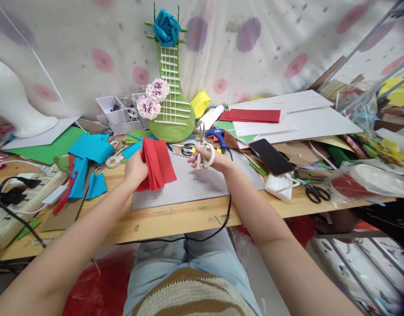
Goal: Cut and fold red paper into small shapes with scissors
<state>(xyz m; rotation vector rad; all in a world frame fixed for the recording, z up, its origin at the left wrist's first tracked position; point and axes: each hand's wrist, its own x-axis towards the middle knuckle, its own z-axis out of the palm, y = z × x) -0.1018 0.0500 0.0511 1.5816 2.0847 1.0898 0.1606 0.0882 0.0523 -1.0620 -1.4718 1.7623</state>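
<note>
Scissors (202,139), tips up, long axis near-vertical in view, in right hand's (218,161) clasp

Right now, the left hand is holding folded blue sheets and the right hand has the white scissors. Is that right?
Not quite: the folded sheets in the left hand are red, not blue, as the head view shows. The right hand does have the white scissors.
</note>
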